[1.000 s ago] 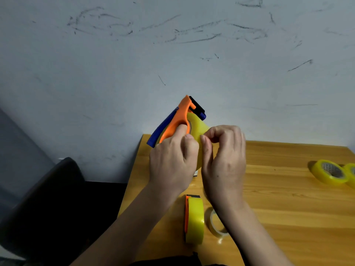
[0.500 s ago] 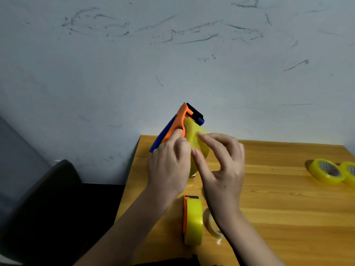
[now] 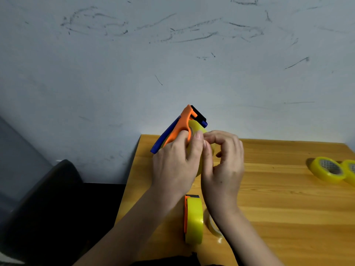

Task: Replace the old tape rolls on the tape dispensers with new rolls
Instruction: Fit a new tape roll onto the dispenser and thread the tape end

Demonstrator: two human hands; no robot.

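Left hand (image 3: 175, 166) grips orange/blue tape dispenser (image 3: 183, 124), held tilted above the surface (image 3: 288, 198) near its far left corner, yellow roll (image 3: 197, 129) mounted; right hand (image 3: 223, 166) pinches at that roll, fingertips curled together. Second loaded dispenser (image 3: 193, 219) stands on edge below, near-empty clear roll (image 3: 214, 226) beside it. Two yellow rolls (image 3: 326, 169) far right

Both forearms are bare to the bottom edge of the view, with no sleeves showing. The left hand (image 3: 175, 166) and right hand (image 3: 223, 166) wear no gloves. No rings or watch show.
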